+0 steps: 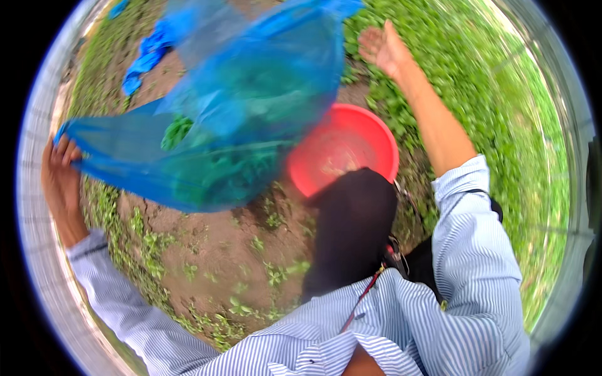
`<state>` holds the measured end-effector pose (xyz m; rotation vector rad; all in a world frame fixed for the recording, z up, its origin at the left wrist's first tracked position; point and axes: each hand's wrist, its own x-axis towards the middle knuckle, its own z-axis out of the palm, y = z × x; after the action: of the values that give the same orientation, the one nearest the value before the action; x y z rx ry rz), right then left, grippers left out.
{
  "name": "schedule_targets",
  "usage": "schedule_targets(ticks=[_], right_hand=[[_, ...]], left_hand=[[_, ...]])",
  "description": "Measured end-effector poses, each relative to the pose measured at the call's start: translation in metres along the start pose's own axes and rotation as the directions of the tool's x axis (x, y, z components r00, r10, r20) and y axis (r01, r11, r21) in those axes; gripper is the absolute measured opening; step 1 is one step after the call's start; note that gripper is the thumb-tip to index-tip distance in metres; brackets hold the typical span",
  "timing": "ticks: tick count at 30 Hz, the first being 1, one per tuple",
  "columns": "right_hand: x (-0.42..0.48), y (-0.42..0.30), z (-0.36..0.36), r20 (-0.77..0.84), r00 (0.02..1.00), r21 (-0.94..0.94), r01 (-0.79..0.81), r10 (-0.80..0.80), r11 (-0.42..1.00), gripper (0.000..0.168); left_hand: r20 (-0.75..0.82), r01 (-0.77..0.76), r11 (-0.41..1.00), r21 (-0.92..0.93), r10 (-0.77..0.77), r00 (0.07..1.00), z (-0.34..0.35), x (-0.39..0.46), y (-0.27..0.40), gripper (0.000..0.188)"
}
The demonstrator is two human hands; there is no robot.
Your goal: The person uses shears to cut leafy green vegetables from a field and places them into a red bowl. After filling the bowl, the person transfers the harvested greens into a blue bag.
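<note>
My left hand (62, 169) grips one corner of a translucent blue plastic bag (127, 145) at the far left. The bag is stretched and blurred across the picture, with green leafy plants (225, 164) showing through its film. Off to the upper right, my right hand (383, 49) is raised with its palm in view, fingers parted and nothing in it. It is apart from the bag's upper right edge and over low green plants. Partly behind the bag and my knee, a red plastic basin (376, 136) rests on the soil with some pale bits in its bottom.
Bare soil with small weeds (188, 244) lies before me. A dense green crop (489, 131) grows along the right. Another crumpled blue plastic piece (146, 56) lies at the upper left. My dark-clad knee (357, 221) juts toward the basin.
</note>
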<state>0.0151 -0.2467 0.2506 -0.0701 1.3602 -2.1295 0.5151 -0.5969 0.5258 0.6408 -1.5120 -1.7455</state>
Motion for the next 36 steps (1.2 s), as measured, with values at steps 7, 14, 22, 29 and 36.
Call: schedule_targets(ticks=[7,14,22,29,36], right_hand=[[-0.155,0.222,-0.263,-0.634,0.707,-0.049,-0.44,0.312,0.897,0.067],[-0.195,0.226,-0.233,-0.583,0.78,-0.124,-0.364,0.229,0.923,0.03],[-0.261,0.172,-0.249,-0.583,0.809,0.119,0.001,0.069,0.993,0.028],[-0.301,0.135,-0.248,-0.584,0.811,0.341,0.237,0.007,0.909,0.025],[-0.318,0.137,-0.239,-0.517,0.856,0.462,0.268,0.011,0.846,0.025]], left_hand=[[-0.128,0.021,0.826,0.564,0.062,0.99,0.016,0.008,-0.066,0.031],[0.395,-0.454,0.292,0.842,0.239,0.887,0.158,-0.096,-0.18,0.03],[0.509,-0.504,0.119,0.855,-0.371,0.776,0.232,-0.144,-0.423,0.035],[0.409,-0.372,0.458,0.808,0.019,0.912,0.272,-0.102,-0.478,0.048],[0.338,0.476,0.819,0.321,-0.568,0.75,0.329,-0.097,-0.435,0.059]])
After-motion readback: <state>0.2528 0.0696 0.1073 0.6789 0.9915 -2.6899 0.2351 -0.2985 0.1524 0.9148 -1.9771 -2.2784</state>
